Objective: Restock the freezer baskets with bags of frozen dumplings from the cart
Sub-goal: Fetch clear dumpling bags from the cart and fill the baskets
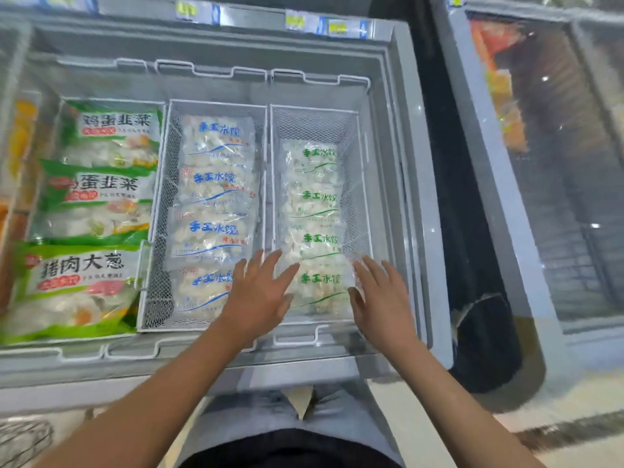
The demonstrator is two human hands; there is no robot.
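A clear bag of dumplings with green print (319, 287) lies nearest me in the right wire basket (363, 184), with several like bags overlapping behind it. My left hand (261, 292) is spread flat at the bag's left edge, fingers straight. At the bag's right edge my right hand (381, 292) is spread too, its fingers touching the plastic. The middle basket (165, 211) holds several clear bags with blue print (212, 231).
Large green dumpling bags (98, 204) fill the left part of the open chest freezer (415, 204). A second freezer with a glass lid (557, 170) stands to the right across a dark gap. A bit of wire cart (23, 440) shows at bottom left.
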